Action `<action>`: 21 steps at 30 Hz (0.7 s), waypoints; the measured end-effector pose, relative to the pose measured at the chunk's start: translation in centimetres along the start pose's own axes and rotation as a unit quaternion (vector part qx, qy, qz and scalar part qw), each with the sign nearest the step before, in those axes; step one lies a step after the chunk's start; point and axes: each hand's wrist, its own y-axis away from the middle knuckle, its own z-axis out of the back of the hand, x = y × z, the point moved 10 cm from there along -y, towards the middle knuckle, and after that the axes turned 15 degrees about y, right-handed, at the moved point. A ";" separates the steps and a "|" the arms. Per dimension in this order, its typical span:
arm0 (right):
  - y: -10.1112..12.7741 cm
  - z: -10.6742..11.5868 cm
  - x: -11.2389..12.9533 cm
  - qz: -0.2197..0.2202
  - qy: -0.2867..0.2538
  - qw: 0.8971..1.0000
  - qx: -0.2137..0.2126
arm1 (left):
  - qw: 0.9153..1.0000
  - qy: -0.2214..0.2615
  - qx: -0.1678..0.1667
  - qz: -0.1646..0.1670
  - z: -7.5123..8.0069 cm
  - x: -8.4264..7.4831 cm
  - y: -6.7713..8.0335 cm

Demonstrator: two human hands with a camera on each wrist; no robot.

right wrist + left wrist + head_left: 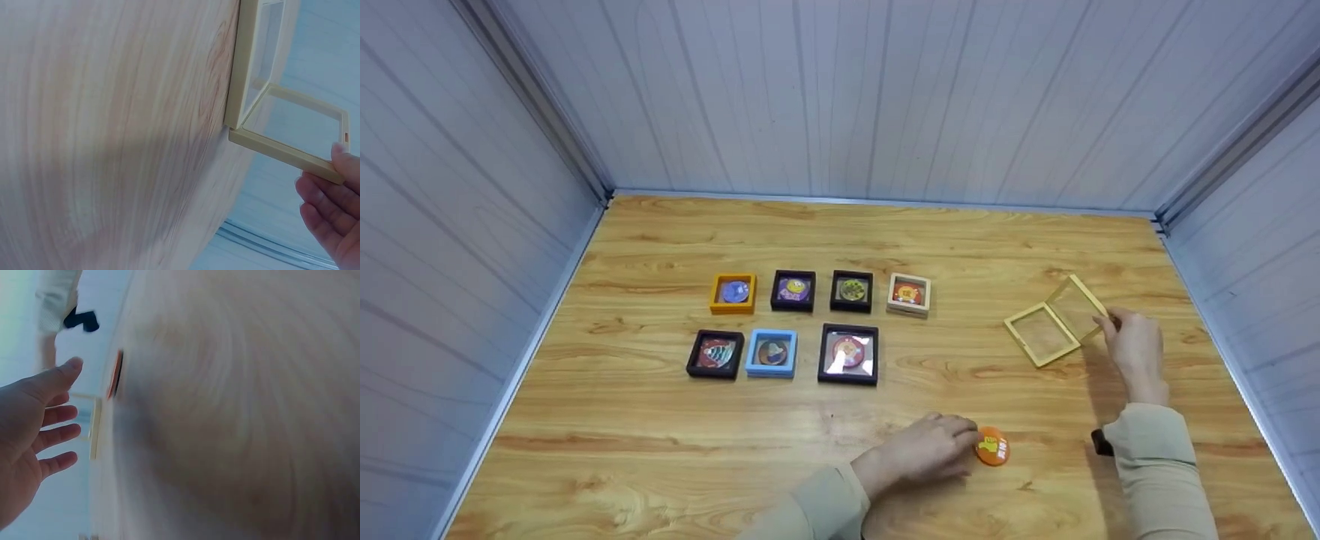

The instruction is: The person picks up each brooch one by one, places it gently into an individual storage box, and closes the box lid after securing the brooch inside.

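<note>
Yellow box [1056, 324] sits open and empty near the table's [660, 465] right edge; the right hand [1132, 346] pinches its lid. Left hand [924, 450], fingers loose, touches the orange badge [993, 446] on bare wood.

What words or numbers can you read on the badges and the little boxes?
None can be read.
Orange badge by the left hand: a yellow picture and small marks, too blurred to read.
Seven framed badges: pictures only, too small to tell any letters.
Open beige frame touched by the right hand: no writing shows.
</note>
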 end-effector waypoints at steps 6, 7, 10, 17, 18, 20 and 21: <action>0.5 -0.5 0.6 -0.004 -0.008 0.999 0.031 | 0.997 -0.033 0.040 -0.053 -2.2 -2.2 -1.6; 0.6 -0.5 0.8 -0.003 -0.009 0.999 0.033 | 0.996 -0.036 0.052 -0.055 -2.6 -2.4 -1.8; 0.7 -0.7 1.2 0.001 -0.009 0.999 0.039 | 0.994 -0.036 0.089 -0.054 -3.9 -2.8 -2.4; 1.0 -1.0 1.8 0.000 -0.014 0.998 0.061 | 0.990 -0.038 0.126 -0.057 -5.6 -3.5 -3.5; 1.0 -1.0 1.9 0.001 -0.013 0.998 0.061 | 0.989 -0.039 0.130 -0.056 -5.8 -3.5 -3.5; 1.1 -1.0 2.2 0.004 -0.012 0.998 0.058 | 0.988 -0.046 0.133 -0.057 -6.0 -3.5 -3.6; 1.1 -0.9 2.3 0.006 -0.012 0.998 0.055 | 0.988 -0.049 0.135 -0.057 -6.1 -3.6 -3.6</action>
